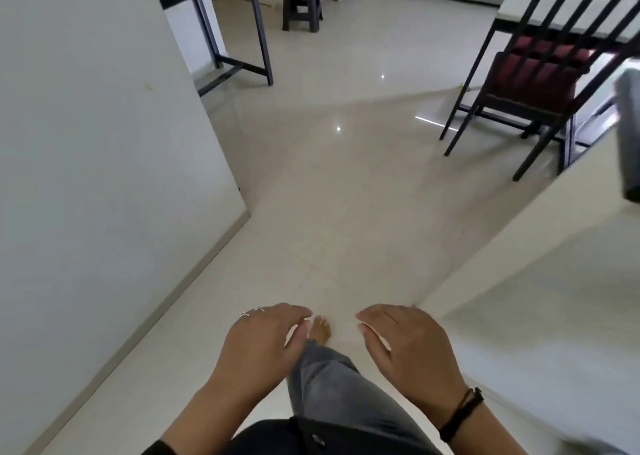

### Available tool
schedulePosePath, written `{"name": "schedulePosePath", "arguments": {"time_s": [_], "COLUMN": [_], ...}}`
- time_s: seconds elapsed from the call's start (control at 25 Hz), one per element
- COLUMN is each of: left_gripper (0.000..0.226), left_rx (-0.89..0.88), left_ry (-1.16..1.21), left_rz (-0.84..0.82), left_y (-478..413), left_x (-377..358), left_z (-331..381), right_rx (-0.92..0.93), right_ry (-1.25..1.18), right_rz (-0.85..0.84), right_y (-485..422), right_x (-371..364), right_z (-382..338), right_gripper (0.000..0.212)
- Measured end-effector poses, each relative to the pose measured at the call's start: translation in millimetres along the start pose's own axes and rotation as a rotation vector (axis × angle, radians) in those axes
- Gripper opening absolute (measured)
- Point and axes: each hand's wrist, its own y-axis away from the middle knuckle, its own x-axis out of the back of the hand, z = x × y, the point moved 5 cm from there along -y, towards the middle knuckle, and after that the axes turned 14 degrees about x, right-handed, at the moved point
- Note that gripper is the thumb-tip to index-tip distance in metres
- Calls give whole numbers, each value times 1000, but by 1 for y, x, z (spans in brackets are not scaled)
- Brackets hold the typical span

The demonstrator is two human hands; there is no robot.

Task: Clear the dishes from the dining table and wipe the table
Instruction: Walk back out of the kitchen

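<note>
My left hand (pixel 265 338) and my right hand (pixel 403 342) hang in front of me at the bottom of the view, palms down, fingers relaxed and holding nothing. A ring sits on my left hand and a black band on my right wrist. The dining table (pixel 526 1) shows only as a pale top with a dark edge at the upper right, behind a dark slatted chair (pixel 540 74) with a maroon cushion. No dishes or cloth are visible.
I stand in a passage between a white wall (pixel 86 143) on the left and a white wall corner (pixel 519 264) on the right. Glossy tiled floor (pixel 329 177) stretches ahead. A dark-framed side table (pixel 235 39) and a dark stool (pixel 301 1) stand farther back.
</note>
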Motion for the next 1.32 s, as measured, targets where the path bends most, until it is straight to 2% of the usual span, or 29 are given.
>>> {"name": "schedulePosePath", "arguments": {"time_s": [0.16, 0.32, 0.44, 0.6, 0.8, 1.0, 1.16, 1.32], "left_gripper": [27, 27, 19, 18, 14, 34, 35, 27], "left_rx": [-120, -243, -349, -519, -823, -1069, -1090, -1025], "left_ry": [2, 2, -3, -33, -12, 1, 68, 74], "left_rz": [-33, -95, -151, -219, -258, -274, -307, -319], "left_y": [-135, -263, -347, -450, -589, -701, -785, -871], "left_x": [8, 25, 21, -3, -30, -46, -68, -101], "left_z": [26, 69, 112, 171, 286, 411, 495, 544], "right_rx": [-109, -202, -366, -577, -811, -929, -961, -890], "right_ry": [5, 78, 157, 262, 403, 502, 540, 525], "right_rz": [-39, -3, 58, 158, 253, 315, 339, 299], "right_y": [-92, -164, -193, -218, -259, -298, -328, -362], "right_x": [-18, -5, 9, 15, 37, 68, 82, 88], "right_z": [86, 177, 245, 330, 450, 556, 653, 773], "right_gripper": [9, 3, 1, 1, 2, 3, 6, 1]}}
